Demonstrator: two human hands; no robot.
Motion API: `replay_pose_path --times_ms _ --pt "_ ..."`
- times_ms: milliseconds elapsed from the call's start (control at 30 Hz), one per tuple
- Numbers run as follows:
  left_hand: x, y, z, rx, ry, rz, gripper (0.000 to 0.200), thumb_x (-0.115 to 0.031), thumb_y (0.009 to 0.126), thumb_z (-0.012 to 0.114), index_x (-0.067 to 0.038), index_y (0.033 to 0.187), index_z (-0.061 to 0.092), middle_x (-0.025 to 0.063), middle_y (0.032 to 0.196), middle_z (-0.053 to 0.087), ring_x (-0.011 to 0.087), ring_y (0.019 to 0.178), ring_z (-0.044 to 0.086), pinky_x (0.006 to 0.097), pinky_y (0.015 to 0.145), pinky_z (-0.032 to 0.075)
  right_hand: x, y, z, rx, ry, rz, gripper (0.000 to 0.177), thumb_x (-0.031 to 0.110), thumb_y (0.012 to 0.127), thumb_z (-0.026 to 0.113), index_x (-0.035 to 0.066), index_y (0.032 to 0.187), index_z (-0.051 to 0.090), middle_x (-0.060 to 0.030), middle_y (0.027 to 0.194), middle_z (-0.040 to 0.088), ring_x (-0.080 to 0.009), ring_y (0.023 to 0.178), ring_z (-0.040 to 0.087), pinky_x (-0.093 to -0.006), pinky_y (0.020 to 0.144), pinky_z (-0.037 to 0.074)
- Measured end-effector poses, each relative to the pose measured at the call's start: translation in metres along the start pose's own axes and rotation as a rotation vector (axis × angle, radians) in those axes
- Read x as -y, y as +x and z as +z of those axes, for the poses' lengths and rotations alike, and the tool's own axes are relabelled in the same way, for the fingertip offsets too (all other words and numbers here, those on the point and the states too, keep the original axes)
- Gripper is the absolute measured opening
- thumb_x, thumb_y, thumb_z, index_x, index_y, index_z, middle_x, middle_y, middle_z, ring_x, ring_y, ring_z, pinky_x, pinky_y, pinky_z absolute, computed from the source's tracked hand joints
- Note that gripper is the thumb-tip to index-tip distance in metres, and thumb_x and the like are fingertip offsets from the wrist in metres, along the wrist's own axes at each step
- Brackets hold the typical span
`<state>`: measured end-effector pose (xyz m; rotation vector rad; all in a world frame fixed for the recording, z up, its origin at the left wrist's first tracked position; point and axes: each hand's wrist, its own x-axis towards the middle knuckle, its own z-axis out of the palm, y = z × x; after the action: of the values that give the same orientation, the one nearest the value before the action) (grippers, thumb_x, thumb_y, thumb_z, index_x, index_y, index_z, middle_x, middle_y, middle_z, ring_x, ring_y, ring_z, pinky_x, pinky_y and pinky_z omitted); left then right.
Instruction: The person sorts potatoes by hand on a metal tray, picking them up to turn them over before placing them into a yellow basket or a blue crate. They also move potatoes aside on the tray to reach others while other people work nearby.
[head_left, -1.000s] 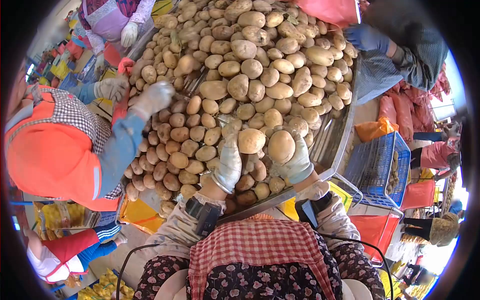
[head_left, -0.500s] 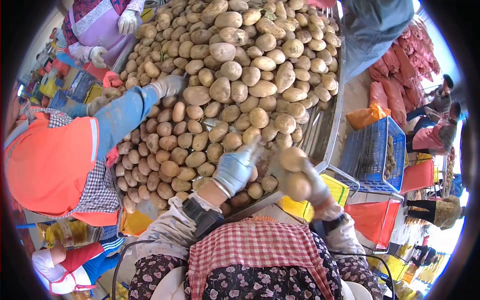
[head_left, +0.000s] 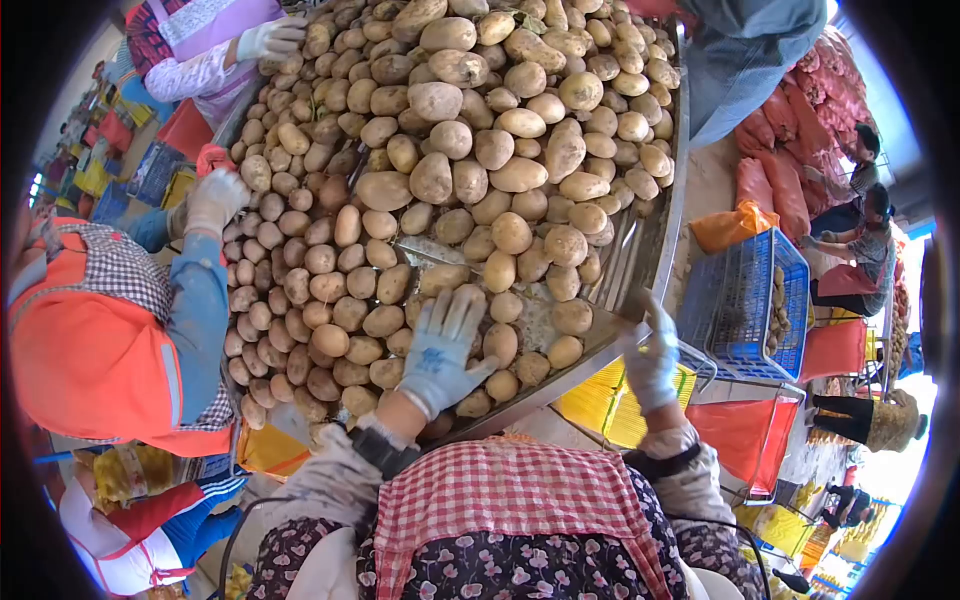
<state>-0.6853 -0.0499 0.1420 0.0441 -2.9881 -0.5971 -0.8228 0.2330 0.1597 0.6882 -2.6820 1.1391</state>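
Many potatoes (head_left: pixel 520 175) lie heaped on a metal-edged table (head_left: pixel 672 230). My left hand (head_left: pixel 442 355), in a pale blue and white glove, rests on potatoes near the table's front edge, fingers spread and holding nothing. My right hand (head_left: pixel 652 355), gloved too, is just beyond the table's right front edge, over a yellow crate (head_left: pixel 600 400). Its fingers are extended and slightly blurred, with no potato in them. A bare patch of the metal surface (head_left: pixel 540 318) shows between the two hands.
A co-worker in an orange vest (head_left: pixel 95 355) reaches in from the left with a gloved hand (head_left: pixel 215 200). Another gloved hand (head_left: pixel 270 40) is at the upper left. A blue crate (head_left: pixel 750 310), an orange-red bag (head_left: pixel 745 440) and red sacks (head_left: pixel 800 130) are at the right.
The two potatoes in my right hand are gone from it, and its fingers have opened. My left hand has spread flat on the potatoes. The orange-vested co-worker's hand has moved back left.
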Motion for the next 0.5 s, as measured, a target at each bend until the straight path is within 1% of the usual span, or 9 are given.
replay_pose_path --times_ms 33,100,133,200,233,367,400,433,500 --pt "0.008 -0.010 -0.001 -0.001 0.004 -0.005 0.081 -0.054 0.080 0.059 -0.008 0.144 0.036 0.0227 0.151 0.026 0.0423 0.139 0.024 0.0559 0.113 0.014 0.021 0.016 0.011 0.110 -0.084 -0.043 0.051 0.010 0.081 0.067 0.004 0.129 0.051 -0.0177 0.125 0.056 -0.0343 0.116 0.054 -0.0414 0.100 0.043" --pt "0.030 -0.027 -0.003 0.002 0.198 -0.237 0.085 -0.057 0.078 0.060 -0.009 0.144 0.036 0.0200 0.152 0.024 0.0404 0.140 0.020 0.0569 0.113 0.013 0.048 0.037 0.035 0.136 -0.134 -0.305 0.054 0.017 0.077 0.068 0.005 0.127 0.052 -0.0161 0.126 0.056 -0.0366 0.119 0.051 -0.0454 0.101 0.040" --pt "0.033 -0.029 -0.010 -0.046 0.220 -0.246 0.086 -0.058 0.077 0.060 -0.009 0.144 0.036 0.0190 0.152 0.025 0.0405 0.140 0.021 0.0560 0.113 0.013 0.060 0.047 0.044 0.145 -0.128 -0.316 0.054 0.017 0.077 0.068 0.005 0.127 0.052 -0.0161 0.126 0.056 -0.0366 0.119 0.051 -0.0454 0.101 0.040" --pt "0.038 -0.032 -0.007 -0.089 0.206 -0.284 0.086 -0.059 0.077 0.059 -0.009 0.144 0.037 0.0192 0.152 0.025 0.0408 0.139 0.021 0.0558 0.113 0.013 0.082 0.065 0.064 0.258 -0.280 -0.537 0.055 0.025 0.079 0.066 0.007 0.129 0.051 -0.0141 0.130 0.054 -0.0355 0.124 0.046 -0.0470 0.104 0.037" --pt "0.041 -0.034 -0.004 -0.125 0.188 -0.307 0.086 -0.059 0.077 0.059 -0.009 0.143 0.037 0.0194 0.152 0.024 0.0411 0.139 0.022 0.0556 0.113 0.012 0.083 0.069 0.079 0.314 -0.303 -0.500 0.056 0.030 0.080 0.064 0.009 0.130 0.051 -0.0153 0.135 0.049 -0.0365 0.126 0.043 -0.0491 0.107 0.031" --pt "0.039 -0.063 -0.009 -0.104 0.123 -0.266 0.085 -0.050 0.077 0.065 -0.007 0.144 0.035 0.0195 0.152 0.025 0.0422 0.139 0.019 0.0576 0.112 0.014 0.090 0.064 0.100 0.295 -0.382 -0.487 0.054 0.034 0.080 0.065 0.011 0.127 0.055 -0.0172 0.139 0.045 -0.0393 0.126 0.042 -0.0528 0.108 0.028" --pt "0.028 -0.062 -0.032 -0.144 0.128 -0.233 0.067 -0.041 0.077 0.069 -0.003 0.130 0.052 0.0217 0.142 0.041 0.0427 0.133 0.034 0.0541 0.107 0.030 0.092 0.059 0.100 0.320 -0.371 -0.506 0.052 0.035 0.079 0.065 0.012 0.125 0.057 -0.0178 0.139 0.044 -0.0406 0.125 0.042 -0.0540 0.107 0.029" --pt "0.031 -0.062 -0.045 -0.159 0.140 -0.247 0.067 -0.041 0.077 0.069 -0.003 0.130 0.052 0.0217 0.142 0.041 0.0427 0.133 0.034 0.0541 0.107 0.030 0.094 0.054 0.097 0.316 -0.362 -0.528 0.052 0.035 0.079 0.065 0.012 0.125 0.057 -0.0178 0.139 0.044 -0.0406 0.125 0.042 -0.0540 0.107 0.029" --pt "0.043 -0.061 -0.068 -0.091 -0.076 -0.213 0.041 -0.032 0.079 0.069 0.000 0.106 0.066 0.0223 0.124 0.057 0.0392 0.115 0.055 0.0470 0.094 0.047 0.093 0.046 0.083 0.655 -0.266 -0.583 0.046 0.032 0.079 0.065 0.011 0.119 0.060 -0.0186 0.138 0.045 -0.0419 0.125 0.042 -0.0545 0.106 0.030"
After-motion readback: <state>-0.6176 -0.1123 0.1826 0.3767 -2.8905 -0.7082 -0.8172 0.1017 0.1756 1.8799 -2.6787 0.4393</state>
